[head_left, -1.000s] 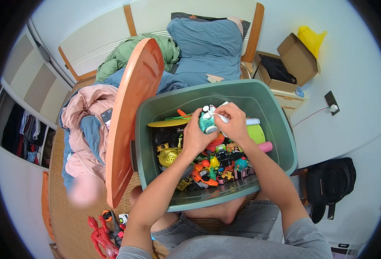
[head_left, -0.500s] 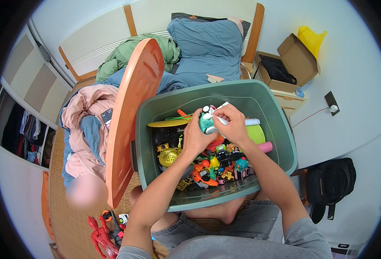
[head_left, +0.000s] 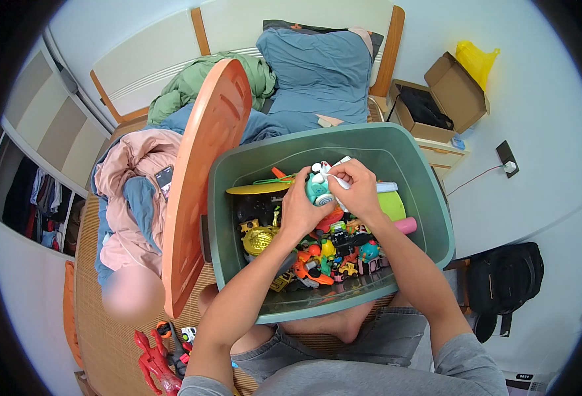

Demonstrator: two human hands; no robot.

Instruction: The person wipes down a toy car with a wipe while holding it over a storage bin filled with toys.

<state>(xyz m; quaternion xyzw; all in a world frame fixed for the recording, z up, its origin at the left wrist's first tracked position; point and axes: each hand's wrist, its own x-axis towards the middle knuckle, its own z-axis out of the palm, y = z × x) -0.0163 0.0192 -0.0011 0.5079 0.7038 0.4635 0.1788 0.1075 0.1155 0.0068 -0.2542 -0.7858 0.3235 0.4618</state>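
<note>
Well, the teal-and-white toy [head_left: 315, 189] is up over the green bin [head_left: 271, 158], clamped in the left hand [head_left: 297, 208] at that palm's two o'clock, its long axis seeming to run from twelve towards five. The right hand [head_left: 357, 190], fingertips pinched together on a white piece [head_left: 338, 182], perhaps cloth, has the toy at its eight o'clock; the left is nearer.

Two hands [head_left: 300, 210] — one teal toy [head_left: 316, 191]; one green bin [head_left: 376, 144]; one orange lid [head_left: 202, 185]; one red figure [head_left: 153, 361]
</note>
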